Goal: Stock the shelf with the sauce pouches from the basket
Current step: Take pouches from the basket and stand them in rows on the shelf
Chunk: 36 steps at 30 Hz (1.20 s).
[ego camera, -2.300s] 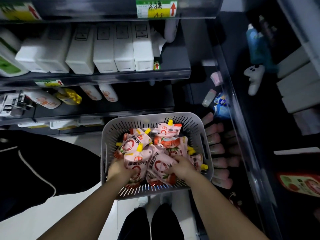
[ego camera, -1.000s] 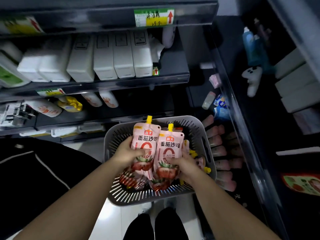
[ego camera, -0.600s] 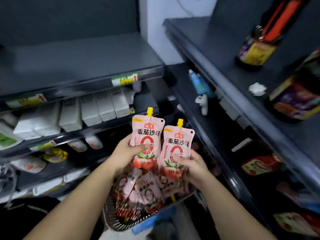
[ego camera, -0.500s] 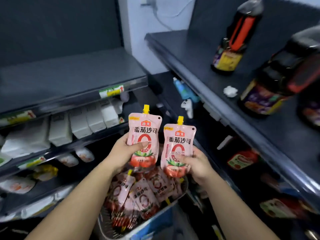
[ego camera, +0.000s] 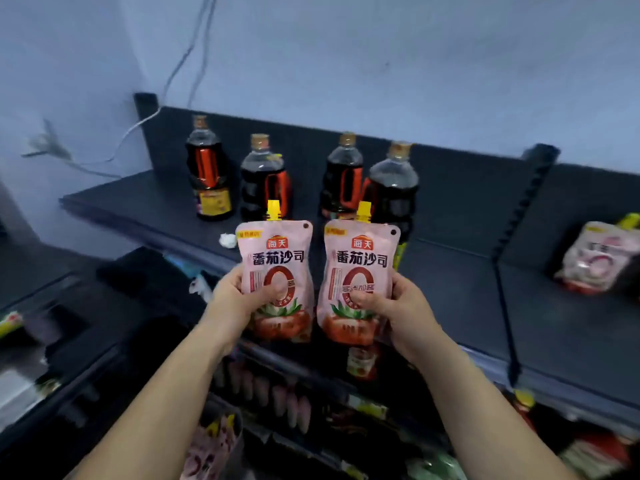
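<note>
Aloft, left hand (ego camera: 230,303) fingers tight round one 海天 番茄沙司 pouch (ego camera: 275,258), right hand (ego camera: 403,306) fingers round the other pouch (ego camera: 360,261).

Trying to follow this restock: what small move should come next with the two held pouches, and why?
Probably ease both forward and stand them on the bare top shelf right of the dark sauce bottles. The left hand and right hand hold the two tomato sauce pouches upright before it; a similar pouch already lies farther right.
</note>
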Each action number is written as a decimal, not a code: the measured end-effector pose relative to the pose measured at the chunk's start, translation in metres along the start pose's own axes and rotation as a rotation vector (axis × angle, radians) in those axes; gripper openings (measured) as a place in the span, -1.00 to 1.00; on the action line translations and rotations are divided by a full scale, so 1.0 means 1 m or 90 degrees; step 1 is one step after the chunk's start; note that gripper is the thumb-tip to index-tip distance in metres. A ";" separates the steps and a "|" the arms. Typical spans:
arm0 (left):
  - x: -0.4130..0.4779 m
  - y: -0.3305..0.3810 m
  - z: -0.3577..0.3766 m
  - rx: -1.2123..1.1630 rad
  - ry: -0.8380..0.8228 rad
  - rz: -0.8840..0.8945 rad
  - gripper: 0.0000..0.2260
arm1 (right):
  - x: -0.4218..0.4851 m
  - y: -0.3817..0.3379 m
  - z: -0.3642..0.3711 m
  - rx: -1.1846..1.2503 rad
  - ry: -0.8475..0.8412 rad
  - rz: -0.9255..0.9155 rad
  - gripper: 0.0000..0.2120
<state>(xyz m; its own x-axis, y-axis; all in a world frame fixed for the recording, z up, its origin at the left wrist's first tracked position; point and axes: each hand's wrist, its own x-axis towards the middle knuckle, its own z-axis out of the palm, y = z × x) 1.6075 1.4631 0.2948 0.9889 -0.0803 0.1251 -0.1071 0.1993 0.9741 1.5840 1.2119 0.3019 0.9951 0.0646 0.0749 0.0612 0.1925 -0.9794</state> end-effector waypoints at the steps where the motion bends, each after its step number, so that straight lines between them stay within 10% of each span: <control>1: 0.002 0.005 0.021 -0.004 -0.024 0.011 -0.71 | -0.011 -0.012 -0.018 -0.002 0.015 -0.018 -0.64; 17: -0.068 -0.012 0.364 -0.056 -0.330 -0.003 -0.59 | -0.210 -0.118 -0.273 -0.054 0.211 -0.122 -0.66; 36: 0.041 -0.088 0.514 -0.049 -0.453 -0.088 -0.30 | -0.155 -0.105 -0.422 -0.029 0.356 -0.065 -0.56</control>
<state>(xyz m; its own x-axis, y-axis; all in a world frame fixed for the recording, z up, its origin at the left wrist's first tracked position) 1.6042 0.9399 0.3110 0.6832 -0.7205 0.1193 0.0482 0.2076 0.9770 1.4565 0.7689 0.3144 0.8727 -0.4830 0.0706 0.1497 0.1272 -0.9805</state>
